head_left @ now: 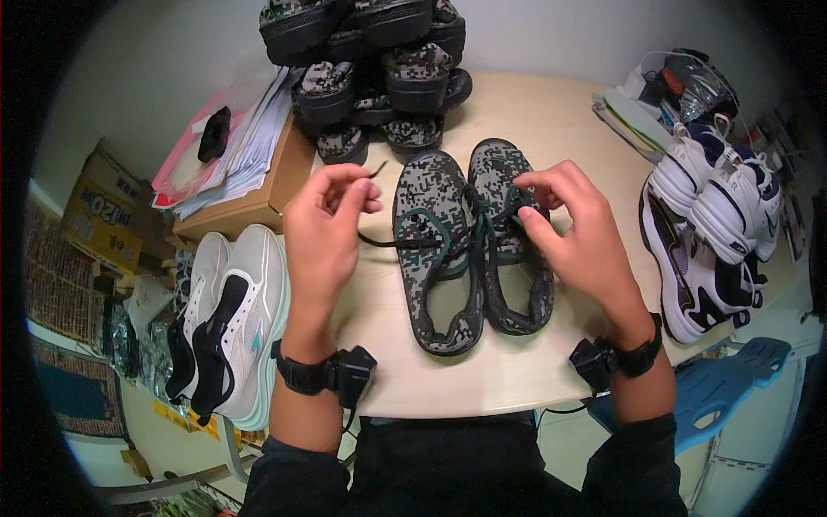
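Note:
A pair of grey-and-black camouflage canvas shoes lies side by side on the table, toes pointing away from me: a left shoe (pixel 431 194) and a right shoe (pixel 500 164). Black laces run across both, gathered in a knot (pixel 479 220) between them. My left hand (pixel 332 220) is closed in a pinch on a black shoelace (pixel 379 244), left of the shoes; its free tip sticks up past the fingers. Over the right shoe, my right hand (pixel 573 224) has its thumb at a lace running from the knot. The inner fingers there are partly hidden.
Similar camouflage shoes (pixel 370 77) are stacked at the back. White sneakers stand at the left edge (pixel 254 310) and at the right (pixel 719 207). Papers (pixel 250 146) top a cardboard box (pixel 284 194). A blue plastic chair (pixel 715 396) is below right. Each wrist carries a strapped black device.

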The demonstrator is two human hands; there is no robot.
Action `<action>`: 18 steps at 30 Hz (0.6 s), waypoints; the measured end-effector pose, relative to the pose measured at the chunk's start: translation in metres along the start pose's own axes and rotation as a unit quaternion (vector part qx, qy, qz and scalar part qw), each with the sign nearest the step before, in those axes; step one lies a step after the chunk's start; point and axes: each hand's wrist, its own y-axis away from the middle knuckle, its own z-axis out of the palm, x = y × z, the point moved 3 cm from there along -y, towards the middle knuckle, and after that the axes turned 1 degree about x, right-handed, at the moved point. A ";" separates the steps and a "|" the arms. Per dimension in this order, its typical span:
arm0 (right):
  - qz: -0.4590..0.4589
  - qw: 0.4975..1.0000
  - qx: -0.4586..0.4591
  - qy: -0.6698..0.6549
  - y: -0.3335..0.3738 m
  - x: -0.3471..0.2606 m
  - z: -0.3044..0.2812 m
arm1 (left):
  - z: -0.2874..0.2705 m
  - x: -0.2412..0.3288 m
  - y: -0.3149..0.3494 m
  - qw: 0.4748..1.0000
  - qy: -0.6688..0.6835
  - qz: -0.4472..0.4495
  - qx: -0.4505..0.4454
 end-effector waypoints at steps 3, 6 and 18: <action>-0.062 0.994 -0.033 -0.082 -0.001 -0.019 0.004 | 0.020 0.014 0.012 0.993 0.073 -0.047 -0.078; -0.071 0.991 -0.103 -0.041 0.004 -0.023 0.014 | 0.036 0.016 0.019 0.984 0.044 -0.054 -0.166; -0.062 0.994 -0.064 -0.058 0.005 -0.017 0.021 | 0.054 0.016 0.030 0.968 -0.086 0.061 -0.228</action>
